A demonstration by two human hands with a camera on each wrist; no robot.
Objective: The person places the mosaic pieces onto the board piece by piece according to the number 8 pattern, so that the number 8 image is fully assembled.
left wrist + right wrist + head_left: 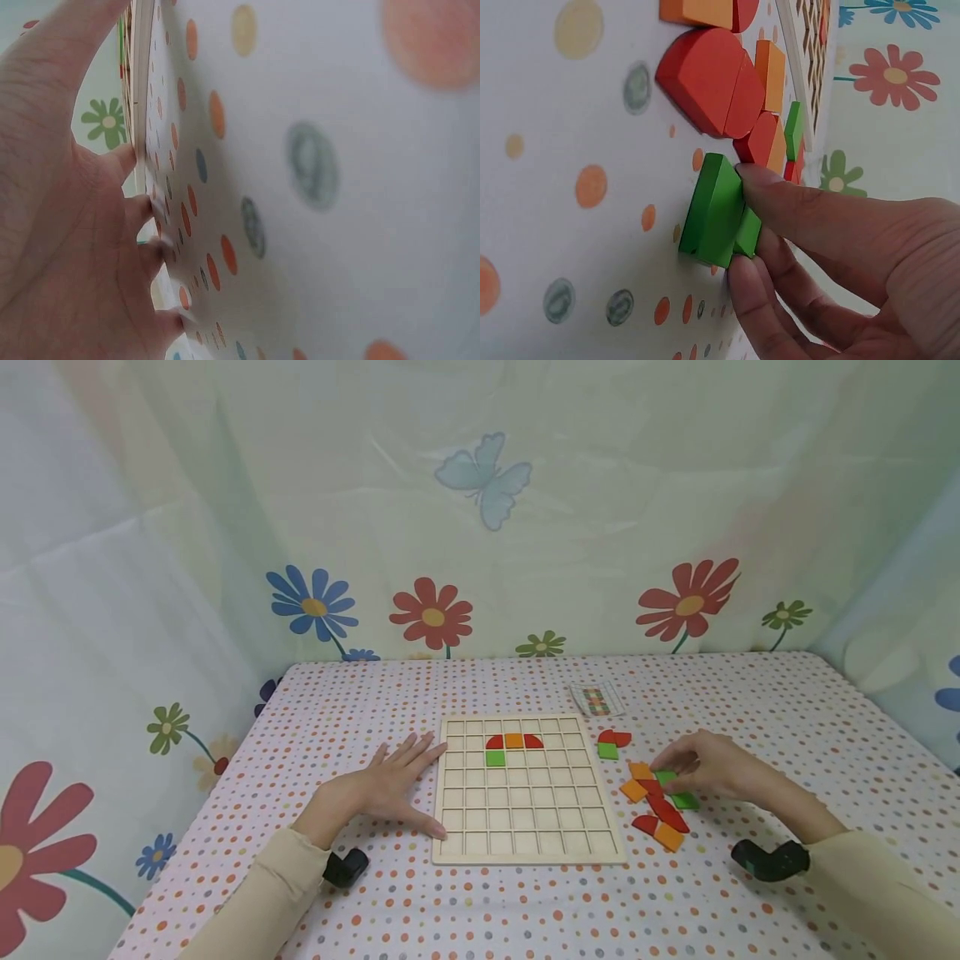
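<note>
A wooden grid board (524,820) lies on the table. Its upper rows hold an orange square (513,741) between two red rounded pieces, with a green square (496,758) under the left one. My left hand (393,781) rests spread at the board's left edge, thumb and index fingertips right at the frame. On the right side, my right hand (712,766) pinches a green block (748,231) between thumb and fingers, low over the cloth. Another green block (714,210) lies against it, nearer the right wrist camera.
Red pieces (663,812) and orange squares (669,837) lie loosely beside the right hand. Farther back sit a green square (608,751) and two red pieces. A patterned card (597,699) lies behind the board's right corner. A floral curtain hangs behind the table.
</note>
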